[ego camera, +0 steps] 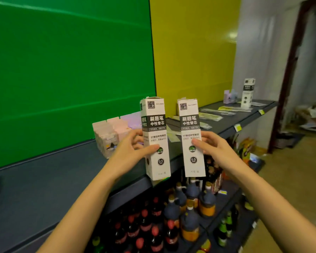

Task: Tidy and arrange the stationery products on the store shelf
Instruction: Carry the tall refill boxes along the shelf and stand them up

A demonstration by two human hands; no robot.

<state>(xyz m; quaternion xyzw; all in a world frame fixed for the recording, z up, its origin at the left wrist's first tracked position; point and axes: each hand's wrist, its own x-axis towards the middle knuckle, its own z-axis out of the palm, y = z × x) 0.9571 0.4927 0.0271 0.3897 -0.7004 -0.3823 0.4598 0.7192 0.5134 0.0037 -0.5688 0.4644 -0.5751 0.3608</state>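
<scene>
My left hand (131, 148) grips a tall white refill box (154, 128) with black print, held upright above the front edge of the dark shelf (44, 179). A matching refill box (190, 125) stands upright in my right hand (213, 148), a little to the right and level with the first. The two boxes are apart, both with their printed fronts facing me. A third box of the same kind (247, 93) stands at the far right end of the shelf. Pink and lilac small boxes (113, 132) sit grouped on the shelf behind my left hand.
Flat packets of pens (211, 115) lie scattered along the shelf towards the far end, near a small lilac box (230, 96). Green and yellow panels back the shelf. Drink and sauce bottles (181, 207) fill the lower shelves. An aisle floor and a doorway lie to the right.
</scene>
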